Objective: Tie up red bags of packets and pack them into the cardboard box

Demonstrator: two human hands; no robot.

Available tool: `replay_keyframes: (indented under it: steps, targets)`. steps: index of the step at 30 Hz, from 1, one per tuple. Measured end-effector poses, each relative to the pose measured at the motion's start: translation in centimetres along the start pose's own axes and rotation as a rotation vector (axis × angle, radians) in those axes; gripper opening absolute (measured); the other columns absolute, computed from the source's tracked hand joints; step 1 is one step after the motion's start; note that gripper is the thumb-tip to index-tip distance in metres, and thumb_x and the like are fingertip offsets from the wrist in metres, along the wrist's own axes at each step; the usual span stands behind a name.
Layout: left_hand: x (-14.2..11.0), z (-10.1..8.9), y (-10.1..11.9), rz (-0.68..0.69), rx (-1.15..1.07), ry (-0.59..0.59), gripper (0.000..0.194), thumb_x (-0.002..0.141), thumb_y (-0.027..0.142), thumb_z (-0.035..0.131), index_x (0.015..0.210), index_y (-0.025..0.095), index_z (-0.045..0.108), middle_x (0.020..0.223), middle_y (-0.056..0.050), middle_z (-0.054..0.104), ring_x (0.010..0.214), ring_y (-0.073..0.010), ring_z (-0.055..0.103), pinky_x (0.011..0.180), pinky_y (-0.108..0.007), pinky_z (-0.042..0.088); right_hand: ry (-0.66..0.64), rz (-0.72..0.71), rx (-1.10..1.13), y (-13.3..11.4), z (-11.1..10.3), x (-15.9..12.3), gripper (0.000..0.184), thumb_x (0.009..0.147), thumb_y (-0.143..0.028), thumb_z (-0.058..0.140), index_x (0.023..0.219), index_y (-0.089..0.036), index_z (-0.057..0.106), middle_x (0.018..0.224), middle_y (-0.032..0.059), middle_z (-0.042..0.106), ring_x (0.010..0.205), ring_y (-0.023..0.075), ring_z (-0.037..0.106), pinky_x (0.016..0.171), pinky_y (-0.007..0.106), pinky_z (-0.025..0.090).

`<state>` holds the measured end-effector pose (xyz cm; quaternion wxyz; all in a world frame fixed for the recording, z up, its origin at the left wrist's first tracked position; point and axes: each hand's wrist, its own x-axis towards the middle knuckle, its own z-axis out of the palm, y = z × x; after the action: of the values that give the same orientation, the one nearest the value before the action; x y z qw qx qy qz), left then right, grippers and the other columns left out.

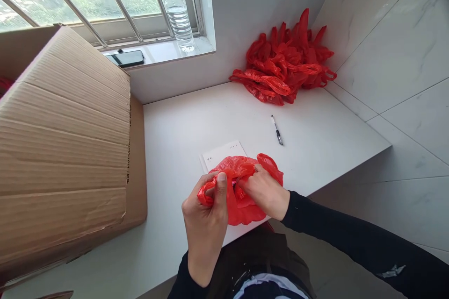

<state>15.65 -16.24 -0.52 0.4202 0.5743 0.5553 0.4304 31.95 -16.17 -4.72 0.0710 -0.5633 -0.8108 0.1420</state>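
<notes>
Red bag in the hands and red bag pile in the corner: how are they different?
The held red bag is smaller; the red bag pile is bigger.
The left hand pinches the held red bag; no hand touches the red bag pile.
The held red bag is near the front edge of the white table; the red bag pile sits at the back.
Both are crinkly, shiny red plastic.

Crumpled red plastic carrier bag (246, 210), mouth open

Thin, glossy and slightly see-through, the bag is wrinkled throughout, its opening facing up. The left hand (206, 212) pinches a gathered loop on one side; the right hand (269, 192) reaches into the mouth. The bag is at the near edge of the white surface (178, 149).
</notes>
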Motion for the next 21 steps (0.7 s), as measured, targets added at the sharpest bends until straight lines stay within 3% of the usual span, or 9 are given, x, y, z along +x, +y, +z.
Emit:
replay_keyframes:
  steps: [4, 7, 11, 16, 18, 21]
  targets:
    - [0.3, 0.3, 0.3, -0.003, -0.011, 0.019, 0.022, 0.095, 0.043, 0.068, 0.093, 0.023, 0.077, 0.06, 0.004, 0.063, 0.057, -0.0128, 0.057, 0.049, -0.021, 0.046, -0.145, 0.054, -0.187, 0.0, -0.9, -0.3, 0.026, 0.081, 0.003, 0.055, 0.076, -0.019, 0.066, 0.06, 0.0021, 0.061, 0.057, 0.0221, 0.057, 0.085, 0.041, 0.042]
    - [0.7, 0.5, 0.7, 0.001, -0.022, 0.076, 0.022, 0.095, 0.042, 0.069, 0.086, 0.022, 0.076, 0.059, 0.004, 0.06, 0.059, -0.0134, 0.057, 0.05, -0.022, 0.045, -0.223, 0.143, -0.326, 0.3, -1.7, -0.7, 0.032, 0.078, 0.009, 0.054, 0.068, -0.021, 0.063, 0.053, 0.0012, 0.055, 0.05, 0.021, 0.053, 0.085, 0.042, 0.042]
    - [1.2, 0.7, 0.8, 0.033, -0.042, 0.075, 0.035, 0.095, 0.041, 0.069, 0.067, 0.022, 0.065, 0.058, 0.003, 0.059, 0.056, -0.012, 0.055, 0.049, -0.023, 0.044, -0.259, 0.196, -0.335, 0.3, -2.5, -0.5, 0.036, 0.074, 0.011, 0.057, 0.058, -0.022, 0.057, 0.049, -0.0004, 0.052, 0.046, 0.0174, 0.049, 0.082, 0.041, 0.043]
    - [1.5, 0.9, 1.2, 0.046, -0.046, 0.091, 0.039, 0.095, 0.038, 0.069, 0.061, 0.021, 0.062, 0.065, 0.003, 0.067, 0.058, -0.0103, 0.057, 0.05, -0.02, 0.046, -0.243, 0.186, -0.317, -2.0, -3.2, -0.2, 0.025, 0.083, 0.004, 0.055, 0.086, -0.017, 0.068, 0.066, 0.0048, 0.066, 0.061, 0.0234, 0.063, 0.096, 0.045, 0.044]
    - [1.5, 1.0, 1.6, 0.047, -0.051, 0.12, 0.036, 0.096, 0.037, 0.069, 0.063, 0.02, 0.066, 0.075, 0.001, 0.072, 0.063, -0.0108, 0.061, 0.053, -0.02, 0.049, -0.225, 0.139, -0.228, -2.9, -3.1, -0.1, 0.025, 0.087, 0.003, 0.052, 0.092, -0.015, 0.069, 0.078, 0.0083, 0.07, 0.072, 0.0251, 0.067, 0.089, 0.041, 0.048]
    - [1.3, 1.0, 1.8, 0.048, -0.05, 0.128, 0.027, 0.095, 0.037, 0.069, 0.076, 0.021, 0.077, 0.083, -0.001, 0.076, 0.068, -0.0122, 0.064, 0.057, -0.02, 0.051, -0.201, 0.127, -0.089, -2.9, -2.4, 0.7, 0.026, 0.089, 0.004, 0.051, 0.102, -0.011, 0.068, 0.089, 0.0118, 0.073, 0.073, 0.0249, 0.069, 0.064, 0.034, 0.048]
